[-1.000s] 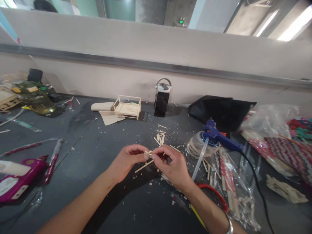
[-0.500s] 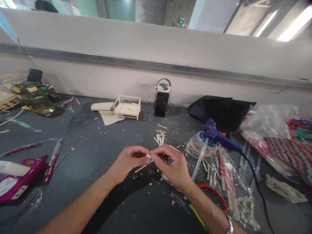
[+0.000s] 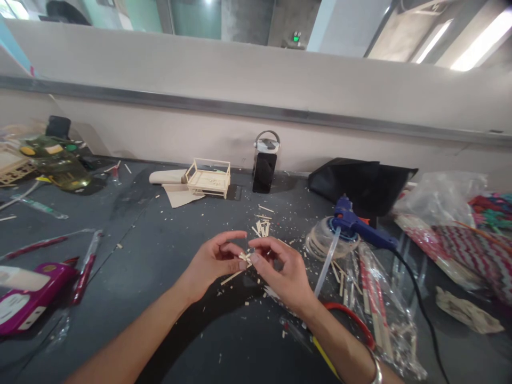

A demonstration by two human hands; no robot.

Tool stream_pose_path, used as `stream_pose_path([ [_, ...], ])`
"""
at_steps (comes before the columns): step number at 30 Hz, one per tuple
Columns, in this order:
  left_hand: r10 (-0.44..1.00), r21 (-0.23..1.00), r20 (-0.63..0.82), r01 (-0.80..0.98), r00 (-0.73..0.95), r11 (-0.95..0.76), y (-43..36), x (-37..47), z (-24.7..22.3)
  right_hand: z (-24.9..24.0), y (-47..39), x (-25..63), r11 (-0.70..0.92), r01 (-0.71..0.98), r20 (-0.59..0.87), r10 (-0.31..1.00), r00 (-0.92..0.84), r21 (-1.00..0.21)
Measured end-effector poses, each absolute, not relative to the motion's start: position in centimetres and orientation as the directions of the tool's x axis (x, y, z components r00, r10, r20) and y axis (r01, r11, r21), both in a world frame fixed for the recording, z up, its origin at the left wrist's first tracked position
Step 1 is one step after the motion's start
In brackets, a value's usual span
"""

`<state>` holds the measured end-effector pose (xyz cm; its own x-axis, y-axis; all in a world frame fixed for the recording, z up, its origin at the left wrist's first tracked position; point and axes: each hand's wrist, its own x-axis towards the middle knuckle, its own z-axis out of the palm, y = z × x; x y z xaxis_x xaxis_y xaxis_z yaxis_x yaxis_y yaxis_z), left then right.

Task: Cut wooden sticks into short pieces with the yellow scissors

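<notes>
Close together over the dark table, my left hand point(image 3: 218, 258) and my right hand point(image 3: 282, 269) hold a tiny piece made of short wooden sticks point(image 3: 245, 258) between thumbs and fingers. The left index finger is raised off the piece. Its exact shape is too small to make out. Below it a longer wooden stick point(image 3: 232, 278) lies on the table. A small heap of cut wooden sticks point(image 3: 262, 228) is just beyond my fingers. Farther back stands a small wooden frame model point(image 3: 208, 177), with wood bits on its platform.
At right a blue glue gun point(image 3: 356, 224) rests on a round clear container point(image 3: 316, 245), its cord running forward. Red-handled scissors point(image 3: 354, 314) lie under my right forearm. A phone point(image 3: 264, 172) leans at the back. A magenta device point(image 3: 36, 293) and a bottle point(image 3: 60, 168) are at left.
My left index finger has lifted away from the small stick piece, and my right index finger has shifted slightly. Both hands stay in nearly the same place.
</notes>
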<state>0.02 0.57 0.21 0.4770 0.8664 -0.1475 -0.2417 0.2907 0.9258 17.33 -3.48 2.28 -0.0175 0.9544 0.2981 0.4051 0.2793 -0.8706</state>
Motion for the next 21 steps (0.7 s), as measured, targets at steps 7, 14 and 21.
stream_pose_path([
  [7,0.907,0.917,-0.132,-0.299,0.399,0.265,0.58,0.02,0.45,1.74,-3.42,17.22,0.32,0.429,0.337,0.941,-0.036,-0.845],
  [14,0.901,0.913,-0.109,-0.317,0.419,0.258,0.42,0.13,0.37,1.55,-3.46,17.0,0.413,0.456,0.441,0.896,-0.05,-0.788],
  [21,0.877,0.883,-0.085,-0.372,0.473,0.286,0.62,0.03,-0.02,1.63,-3.43,17.2,0.542,0.493,0.597,0.8,-0.056,-0.681],
])
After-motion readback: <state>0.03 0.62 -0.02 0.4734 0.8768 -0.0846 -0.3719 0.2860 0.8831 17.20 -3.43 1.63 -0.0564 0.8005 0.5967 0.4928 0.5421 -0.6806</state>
